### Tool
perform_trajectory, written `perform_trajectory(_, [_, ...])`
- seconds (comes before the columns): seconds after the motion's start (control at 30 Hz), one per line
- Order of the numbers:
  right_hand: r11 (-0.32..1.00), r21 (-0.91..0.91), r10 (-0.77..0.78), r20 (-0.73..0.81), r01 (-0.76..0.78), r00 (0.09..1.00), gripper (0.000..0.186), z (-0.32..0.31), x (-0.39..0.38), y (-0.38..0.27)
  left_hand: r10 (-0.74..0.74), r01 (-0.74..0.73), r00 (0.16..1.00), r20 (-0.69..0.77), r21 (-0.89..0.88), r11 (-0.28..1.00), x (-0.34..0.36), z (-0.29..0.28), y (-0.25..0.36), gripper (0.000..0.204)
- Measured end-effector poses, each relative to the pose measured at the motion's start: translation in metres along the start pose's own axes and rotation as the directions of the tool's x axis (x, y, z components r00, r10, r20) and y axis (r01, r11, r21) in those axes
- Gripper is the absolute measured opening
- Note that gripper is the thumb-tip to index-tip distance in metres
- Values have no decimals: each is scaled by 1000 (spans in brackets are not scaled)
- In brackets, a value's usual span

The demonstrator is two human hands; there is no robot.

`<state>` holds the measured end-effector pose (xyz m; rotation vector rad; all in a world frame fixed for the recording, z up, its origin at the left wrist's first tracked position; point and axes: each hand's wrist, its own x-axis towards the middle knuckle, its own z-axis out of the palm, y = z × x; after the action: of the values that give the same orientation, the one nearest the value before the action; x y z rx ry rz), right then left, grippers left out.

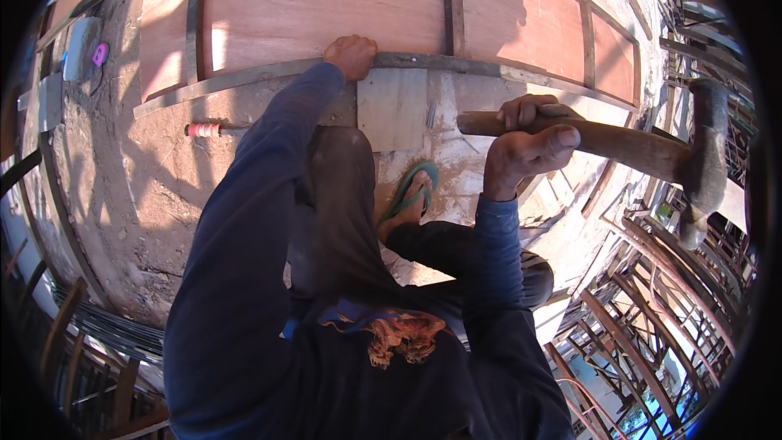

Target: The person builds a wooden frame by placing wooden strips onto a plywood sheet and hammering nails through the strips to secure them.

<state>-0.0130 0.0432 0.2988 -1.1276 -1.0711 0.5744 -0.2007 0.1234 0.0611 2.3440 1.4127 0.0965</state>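
My right hand is wrapped round the wooden handle of a hammer, raised at the right with its dark metal head farthest out. Ahead of me lies a large plywood panel framed with wooden battens. My left hand is closed over the near batten, its fingers curled and their tips hidden. A small bright spot, perhaps a nail head, shows on that batten just right of my left hand.
A screwdriver with a red handle lies on the dirt floor at left. A pale board lies below the batten. Timber and metal bars are piled at right. A bundle of rods lies lower left, and a pink item sits upper left.
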Motion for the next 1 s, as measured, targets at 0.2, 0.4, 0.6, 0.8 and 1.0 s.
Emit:
perform_trajectory(0.2, [535,-825,560,184,-183,808,44,-63,-99,114,-19,20,1000,-23,44,999,5,-5,-20,18])
perform_trajectory(0.4, [424,-891,663,182,-164,727,48,-88,-106,125,-5,7,996,91,-16,1000,5,2,12,20])
perform_trajectory(0.6, [430,-903,742,339,-22,578,55,-130,-7,90,-49,41,991,122,65,997,8,-6,6,22])
perform_trajectory(0.8, [380,-917,833,397,123,385,62,-253,75,64,-35,27,996,87,97,995,8,-8,12,33])
perform_trajectory(1.0, [146,-917,969,57,-370,240,62,-379,-65,134,-176,154,980,97,197,968,8,-4,25,45])
